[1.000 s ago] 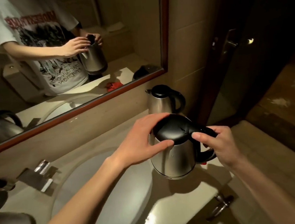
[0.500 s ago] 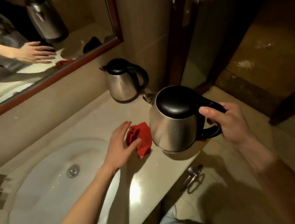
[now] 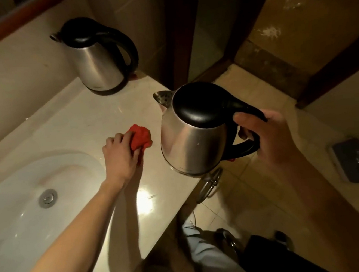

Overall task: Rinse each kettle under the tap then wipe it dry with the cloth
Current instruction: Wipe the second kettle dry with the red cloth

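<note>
Right hand (image 3: 270, 139) grips black handle of steel kettle (image 3: 192, 138) held upright above table's (image 3: 79, 125) right edge; left hand (image 3: 120, 158) clutches red cloth (image 3: 141, 136) on table beside sink (image 3: 16, 221); second kettle (image 3: 98, 62) at far right corner.

Single head-worn wide-angle view, looking steeply down and forward from above the counter (image 3: 95, 114), close over both forearms, basin (image 3: 9, 200) at lower left, counter's edge crossing the middle, tiled floor (image 3: 270, 192) at right
</note>
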`<state>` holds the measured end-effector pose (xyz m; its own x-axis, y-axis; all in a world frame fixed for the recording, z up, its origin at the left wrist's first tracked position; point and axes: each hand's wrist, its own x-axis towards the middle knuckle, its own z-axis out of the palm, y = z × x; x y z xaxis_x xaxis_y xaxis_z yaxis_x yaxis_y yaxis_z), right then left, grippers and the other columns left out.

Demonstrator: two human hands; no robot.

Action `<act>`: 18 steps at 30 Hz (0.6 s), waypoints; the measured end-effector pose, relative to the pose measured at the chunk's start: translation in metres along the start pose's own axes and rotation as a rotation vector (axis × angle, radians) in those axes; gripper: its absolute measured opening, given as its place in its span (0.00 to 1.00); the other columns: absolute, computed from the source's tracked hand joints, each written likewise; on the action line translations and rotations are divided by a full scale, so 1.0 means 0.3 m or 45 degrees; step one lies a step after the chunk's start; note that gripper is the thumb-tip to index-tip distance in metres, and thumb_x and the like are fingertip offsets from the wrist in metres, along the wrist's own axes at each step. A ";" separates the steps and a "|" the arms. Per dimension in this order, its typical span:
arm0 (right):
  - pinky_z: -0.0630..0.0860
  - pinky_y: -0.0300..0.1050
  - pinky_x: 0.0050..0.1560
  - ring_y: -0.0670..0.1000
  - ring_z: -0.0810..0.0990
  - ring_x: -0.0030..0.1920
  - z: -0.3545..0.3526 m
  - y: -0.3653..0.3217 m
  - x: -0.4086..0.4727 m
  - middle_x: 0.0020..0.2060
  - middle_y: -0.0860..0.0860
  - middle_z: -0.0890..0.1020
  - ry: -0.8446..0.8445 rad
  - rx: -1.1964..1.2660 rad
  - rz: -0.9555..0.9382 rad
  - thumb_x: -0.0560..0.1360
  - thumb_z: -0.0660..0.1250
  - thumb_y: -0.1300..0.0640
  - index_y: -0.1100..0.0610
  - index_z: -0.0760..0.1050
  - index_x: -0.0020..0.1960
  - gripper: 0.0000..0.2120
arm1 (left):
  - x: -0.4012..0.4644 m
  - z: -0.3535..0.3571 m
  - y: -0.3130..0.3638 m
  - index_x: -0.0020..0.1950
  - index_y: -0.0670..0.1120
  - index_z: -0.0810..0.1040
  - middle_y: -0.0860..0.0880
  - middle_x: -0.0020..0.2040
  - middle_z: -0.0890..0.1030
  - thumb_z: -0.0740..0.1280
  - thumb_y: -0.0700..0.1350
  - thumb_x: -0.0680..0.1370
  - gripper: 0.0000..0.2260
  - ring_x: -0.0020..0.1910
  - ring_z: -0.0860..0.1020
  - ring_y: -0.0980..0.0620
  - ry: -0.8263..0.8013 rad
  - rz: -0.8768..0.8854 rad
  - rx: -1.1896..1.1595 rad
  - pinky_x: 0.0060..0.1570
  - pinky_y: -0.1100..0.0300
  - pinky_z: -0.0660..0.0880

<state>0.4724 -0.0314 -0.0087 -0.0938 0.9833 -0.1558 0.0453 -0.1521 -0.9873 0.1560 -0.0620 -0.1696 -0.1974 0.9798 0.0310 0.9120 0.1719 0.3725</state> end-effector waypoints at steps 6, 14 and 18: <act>0.67 0.44 0.34 0.49 0.67 0.28 0.003 -0.005 -0.019 0.22 0.43 0.69 0.000 -0.001 0.011 0.64 0.75 0.45 0.48 0.70 0.24 0.18 | -0.062 -0.146 0.145 0.46 0.53 0.79 0.53 0.43 0.81 0.66 0.49 0.80 0.04 0.45 0.79 0.54 0.204 -0.467 -1.014 0.49 0.54 0.74; 0.64 0.42 0.32 0.49 0.65 0.29 0.058 -0.072 -0.041 0.24 0.44 0.67 -0.068 -0.017 -0.055 0.65 0.73 0.45 0.49 0.67 0.25 0.18 | -0.175 -0.338 0.435 0.55 0.41 0.78 0.41 0.41 0.77 0.65 0.69 0.73 0.31 0.38 0.75 0.45 0.560 -0.503 -1.808 0.38 0.56 0.71; 0.63 0.45 0.32 0.54 0.64 0.30 0.086 -0.105 -0.047 0.25 0.47 0.67 -0.082 0.009 -0.097 0.65 0.73 0.45 0.49 0.68 0.26 0.18 | -0.246 -0.412 0.580 0.73 0.51 0.69 0.46 0.66 0.75 0.55 0.66 0.77 0.30 0.55 0.79 0.56 0.568 -0.204 -1.555 0.47 0.61 0.78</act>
<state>0.4465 -0.0430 0.0238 -0.1601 0.9837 -0.0819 0.0285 -0.0784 -0.9965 0.2848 -0.1169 0.0076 -0.5889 0.7988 0.1231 0.0018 -0.1510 0.9885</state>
